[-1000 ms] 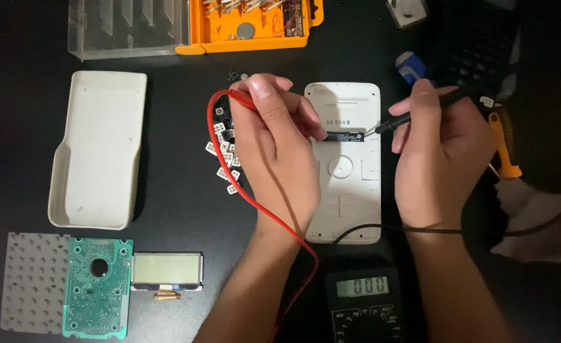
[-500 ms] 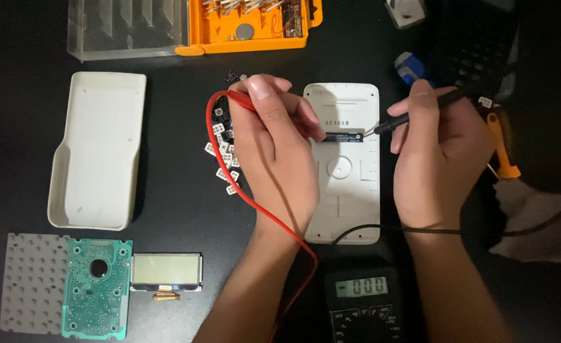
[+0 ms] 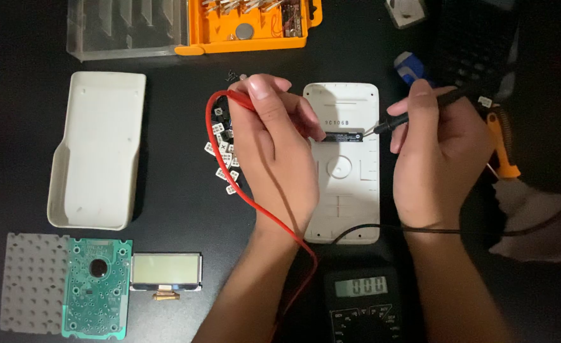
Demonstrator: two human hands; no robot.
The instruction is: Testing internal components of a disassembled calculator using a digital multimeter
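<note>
The person's left hand (image 3: pixel 274 149) pinches a red probe (image 3: pixel 239 98) between thumb and fingers, its tip hidden under the fingertips where they press on a white case back (image 3: pixel 344 190) lying flat in the middle of the black table (image 3: pixel 179 190). The right hand (image 3: pixel 439 152) grips a black probe (image 3: pixel 414 113) like a pen, and the metal tip touches the right end of a small dark strip (image 3: pixel 344 136) set across the case. A red wire (image 3: pixel 255 203) loops out left of the left hand and runs back near, under the wrist, towards a meter (image 3: pixel 363 305) at the near edge (its grey screen faces up). A black wire (image 3: pixel 382 228) crosses the near end of the case, passing under the right wrist. Just left of the left hand lies a heap of small keys (image 3: pixel 220 149), partly covered by the hand. Further left sits a white cover (image 3: pixel 96 159), and near left a grey key mat (image 3: pixel 33 282), a green circuit board (image 3: pixel 96 295) and a small screen (image 3: pixel 166 270) lie side by side. At the far edge stands an orange tool box (image 3: pixel 248 25) with a clear lid (image 3: pixel 121 28) beside it.
</note>
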